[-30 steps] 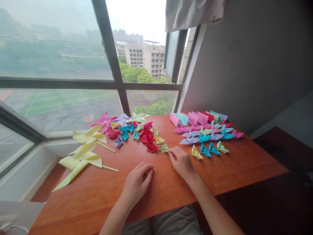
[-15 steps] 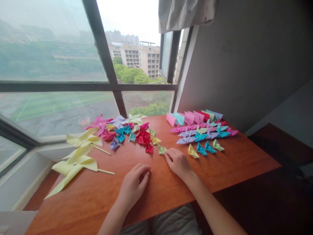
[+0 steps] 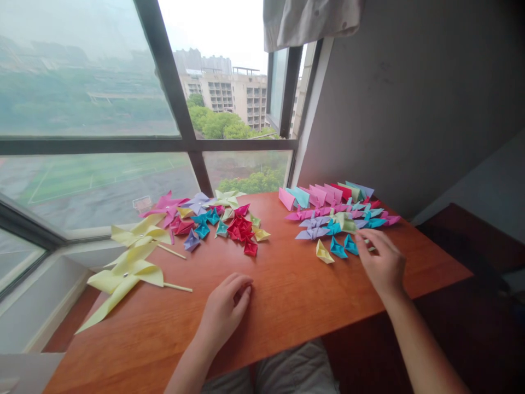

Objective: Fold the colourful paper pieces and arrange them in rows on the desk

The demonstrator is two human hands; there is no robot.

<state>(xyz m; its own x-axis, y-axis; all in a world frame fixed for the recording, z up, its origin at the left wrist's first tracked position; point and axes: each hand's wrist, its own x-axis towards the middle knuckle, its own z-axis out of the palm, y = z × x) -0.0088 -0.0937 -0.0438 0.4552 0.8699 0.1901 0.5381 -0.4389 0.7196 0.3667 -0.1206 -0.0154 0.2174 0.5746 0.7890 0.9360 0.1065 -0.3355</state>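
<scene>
My left hand (image 3: pixel 225 311) rests on the wooden table (image 3: pixel 287 295) with its fingers curled under and nothing visible in them. My right hand (image 3: pixel 379 261) is over the right-hand group of folded paper pieces, next to two blue pieces (image 3: pixel 343 246) and a yellow one (image 3: pixel 323 253). Its fingers curve down onto a small light green folded piece (image 3: pixel 370 249), of which only a sliver shows. Behind lie rows of pink, purple and teal folded shapes (image 3: pixel 328 216).
A cluster of red, teal and purple folded pieces (image 3: pixel 229 225) lies at the table's back left. Yellow paper pinwheels on sticks (image 3: pixel 131 268) lie at the left edge. A window runs behind the table and a grey wall to the right.
My right hand has moved from the table's middle to the right-hand group. The small green piece that lay by its fingertips is gone from that spot. My left hand has stayed put.
</scene>
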